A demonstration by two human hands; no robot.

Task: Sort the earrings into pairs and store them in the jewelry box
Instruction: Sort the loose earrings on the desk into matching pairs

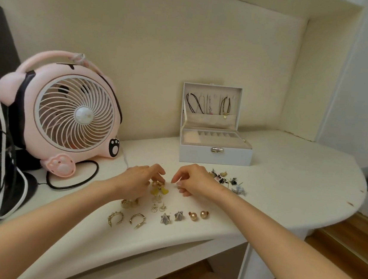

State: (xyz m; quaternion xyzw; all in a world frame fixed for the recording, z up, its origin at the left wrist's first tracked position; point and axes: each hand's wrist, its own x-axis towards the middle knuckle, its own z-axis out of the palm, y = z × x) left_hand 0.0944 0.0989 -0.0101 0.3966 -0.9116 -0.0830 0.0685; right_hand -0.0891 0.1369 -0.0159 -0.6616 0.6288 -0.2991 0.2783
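The white jewelry box (215, 158) stands open at the back of the desk, with necklaces hanging in its lid. My left hand (138, 180) curls over a cluster of gold and yellow earrings (158, 189) and pinches the top one. My right hand (194, 181) hovers just to the right with thumb and forefinger close together; anything between them is too small to see. Laid out in pairs near the front edge are gold spiked hoops (116, 218), silver stars (172, 217), gold balls (198, 215) and small flower studs (158, 208). A mixed pile of earrings (227, 181) lies behind my right wrist.
A pink desk fan (68, 114) stands at the left, its black cable (73, 185) looping across the desk beside my left hand. Dark objects and cords crowd the far left. The white desk (298, 184) curves off to the right, above a wooden floor.
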